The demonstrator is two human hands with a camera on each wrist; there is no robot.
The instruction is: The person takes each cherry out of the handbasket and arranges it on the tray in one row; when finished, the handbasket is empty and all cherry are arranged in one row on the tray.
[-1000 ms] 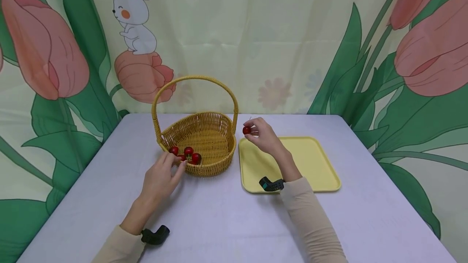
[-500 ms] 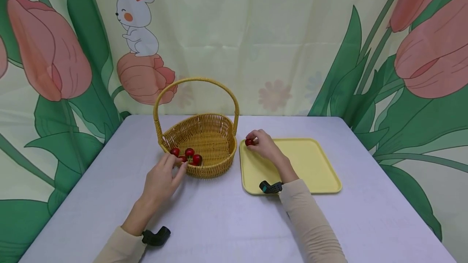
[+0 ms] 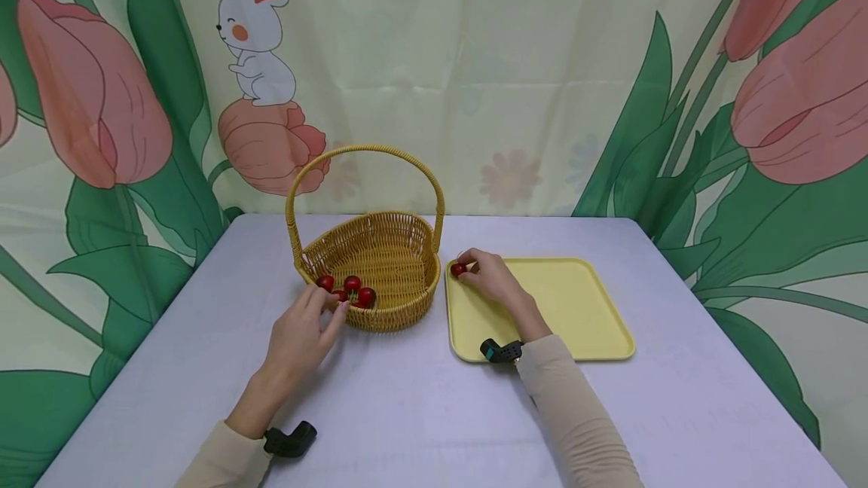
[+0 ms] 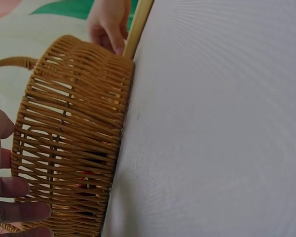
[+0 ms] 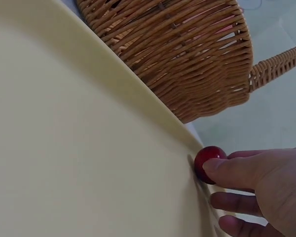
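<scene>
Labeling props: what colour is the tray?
Pale yellow, plain, no pattern. The tray shows best in the head view.

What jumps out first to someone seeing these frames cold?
Probably the right hand pinching a small red cherry at the far left corner of the yellow tray; the wrist view shows the cherry against the tray's rim. Next, the wicker basket left of the tray, with more red cherries at its near edge, where the left hand touches the rim. Behind the table hangs a loud tulip-and-rabbit backdrop.
</scene>
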